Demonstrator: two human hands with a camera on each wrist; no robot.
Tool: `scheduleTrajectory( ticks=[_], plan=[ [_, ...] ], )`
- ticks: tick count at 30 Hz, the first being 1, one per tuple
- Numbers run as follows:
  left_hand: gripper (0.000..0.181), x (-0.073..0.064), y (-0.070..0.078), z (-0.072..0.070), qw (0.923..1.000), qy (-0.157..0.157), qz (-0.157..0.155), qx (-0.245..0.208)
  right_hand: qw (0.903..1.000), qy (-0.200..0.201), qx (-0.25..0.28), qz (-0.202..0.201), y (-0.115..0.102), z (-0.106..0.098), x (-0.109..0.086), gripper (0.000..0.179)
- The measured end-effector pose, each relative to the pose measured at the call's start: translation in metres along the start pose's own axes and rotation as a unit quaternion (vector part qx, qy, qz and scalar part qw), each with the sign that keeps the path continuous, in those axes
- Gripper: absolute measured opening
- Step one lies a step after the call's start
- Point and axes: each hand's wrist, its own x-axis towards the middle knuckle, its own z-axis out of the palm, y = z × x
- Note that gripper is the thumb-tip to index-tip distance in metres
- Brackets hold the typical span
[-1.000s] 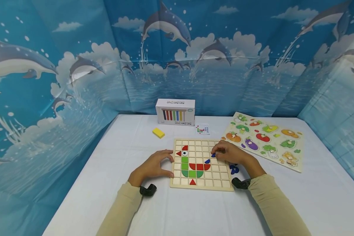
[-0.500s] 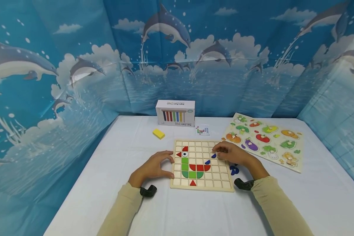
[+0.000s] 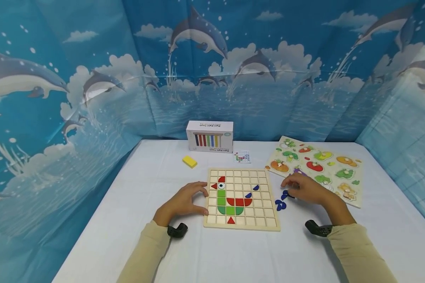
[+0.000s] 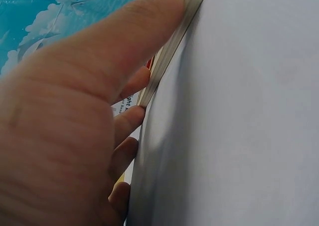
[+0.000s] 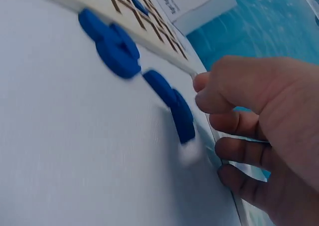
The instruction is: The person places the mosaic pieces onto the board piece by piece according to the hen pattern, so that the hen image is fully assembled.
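A wooden grid board [image 3: 262, 220] lies on the table, bearing red, green and blue puzzle pieces and a round eye piece. My left hand [image 3: 182, 198] touches the board's left edge with thumb and fingertips spread apart. In the left wrist view, the thumb [image 4: 134, 29] and fingers lie along the board's rim [image 4: 167, 56]. Beyond the board's right side, my right hand [image 3: 309, 188] hovers over loose blue pieces [image 3: 280, 205]. Its fingers are loosely bent and hold nothing. The right wrist view shows blue pieces [image 5: 117, 56] in two small groups, one close below the fingertips.
Behind the board are a yellow block [image 3: 189, 161], a white box [image 3: 209, 136] and a small pattern card [image 3: 241, 157]. A vegetable puzzle board [image 3: 334, 169] lies at the back right, partly behind my right hand. A dolphin-print curtain [image 3: 212, 94] hangs behind the table.
My right hand has let go of a blue piece on the grid's upper right and moved right, over the loose blue pieces. The left hand stays at the board's edge.
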Motion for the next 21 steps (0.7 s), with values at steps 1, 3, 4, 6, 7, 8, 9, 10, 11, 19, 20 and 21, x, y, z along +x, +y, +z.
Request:
scheduleTrajectory(
  ticks=[1,3,4,6,7,8,9,10,11,19,20,21],
  plan=[
    [0.050,0.000,0.000,0.000,1.0000,0.001,0.000,-0.001,0.9999,-0.005,-0.002,0.010,0.002,-0.001,-0.004,0.023],
    [0.050,0.000,0.000,-0.001,1.0000,0.004,0.002,-0.002,0.9997,-0.010,-0.002,0.022,0.007,-0.002,-0.009,0.023],
    [0.050,0.000,0.000,-0.001,1.0000,0.005,0.003,-0.003,0.9996,-0.007,-0.001,0.029,0.010,-0.001,-0.011,0.023],
    [0.050,0.001,0.000,-0.001,1.0000,0.007,0.004,-0.003,0.9995,0.002,0.009,0.031,0.014,0.000,-0.013,0.021],
    [0.050,0.001,0.000,-0.001,1.0000,0.007,0.004,-0.002,0.9993,0.005,0.015,0.033,0.016,0.000,-0.014,0.021],
    [0.050,0.001,0.000,-0.001,1.0000,0.005,0.004,0.000,0.9991,0.007,0.021,0.036,0.018,0.001,-0.015,0.019],
    [0.050,0.001,0.000,-0.001,1.0000,0.004,0.004,0.001,0.9988,0.010,0.026,0.040,0.019,0.001,-0.016,0.018],
    [0.050,0.002,0.000,-0.001,1.0000,0.003,0.005,0.003,0.9985,0.010,0.030,0.045,0.020,0.001,-0.017,0.017],
    [0.050,0.002,0.000,0.000,1.0000,0.002,0.005,0.004,0.9983,0.009,0.034,0.047,0.020,0.001,-0.017,0.017],
    [0.050,0.000,0.001,0.000,1.0000,0.003,0.000,0.003,0.9982,0.008,0.032,0.049,0.019,0.005,-0.018,0.016],
    [0.050,0.000,0.001,0.000,1.0000,0.002,-0.001,0.002,0.9982,0.007,0.035,0.048,0.019,0.005,-0.018,0.016],
    [0.050,0.000,0.001,0.000,1.0000,0.001,-0.003,0.003,0.9981,0.006,0.038,0.049,0.018,0.006,-0.018,0.016]
  ],
)
